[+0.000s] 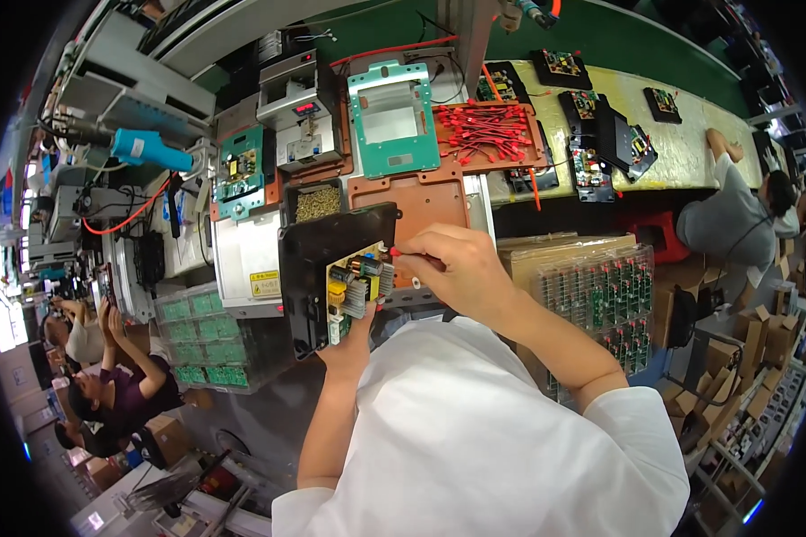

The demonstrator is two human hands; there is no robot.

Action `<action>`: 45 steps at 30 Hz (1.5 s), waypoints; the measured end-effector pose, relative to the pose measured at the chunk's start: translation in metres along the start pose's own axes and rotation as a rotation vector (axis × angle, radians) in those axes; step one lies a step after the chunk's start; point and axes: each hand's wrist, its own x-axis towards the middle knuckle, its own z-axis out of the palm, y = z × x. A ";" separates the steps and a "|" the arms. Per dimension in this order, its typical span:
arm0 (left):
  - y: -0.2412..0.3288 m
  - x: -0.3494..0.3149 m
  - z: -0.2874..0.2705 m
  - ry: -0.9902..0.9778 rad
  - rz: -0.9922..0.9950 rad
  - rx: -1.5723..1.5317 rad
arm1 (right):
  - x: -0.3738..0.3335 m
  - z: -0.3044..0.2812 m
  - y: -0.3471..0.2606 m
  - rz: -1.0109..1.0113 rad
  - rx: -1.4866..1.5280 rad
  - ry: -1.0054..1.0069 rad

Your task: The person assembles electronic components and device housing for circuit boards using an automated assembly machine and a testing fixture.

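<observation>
My left hand (349, 345) is closed on the lower edge of a black plastic housing (303, 268), holding it tilted up in front of my body. Inside the housing sits a circuit board (358, 288) with yellow parts, capacitors and metal heat sinks. At the board's upper right edge, my right hand (457, 268) pinches a small red connector (395, 252). Whether the connector touches the board cannot be made out. Behind the housing lies an orange-brown fixture tray (412, 199), and a bin of small brass-coloured screws (318, 204) stands beside it.
Many red-tipped leads (484, 132) lie on a tray beyond. A green frame plate (394, 157) and a machine with a red display (300, 121) stand behind. More black housings (591, 170) rest on the yellow-topped bench at right. Packed circuit boards (600, 295) stand close to my right arm.
</observation>
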 end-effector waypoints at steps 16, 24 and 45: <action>0.006 0.027 -0.003 -0.174 -0.408 -0.122 | -0.003 -0.022 0.033 0.294 0.225 -0.251; -0.016 0.068 0.060 -0.844 -0.983 -0.427 | -0.093 -0.064 0.085 0.818 1.020 0.374; 0.013 0.041 -0.025 -0.866 -0.756 -0.241 | -0.189 -0.284 0.359 0.623 0.636 1.591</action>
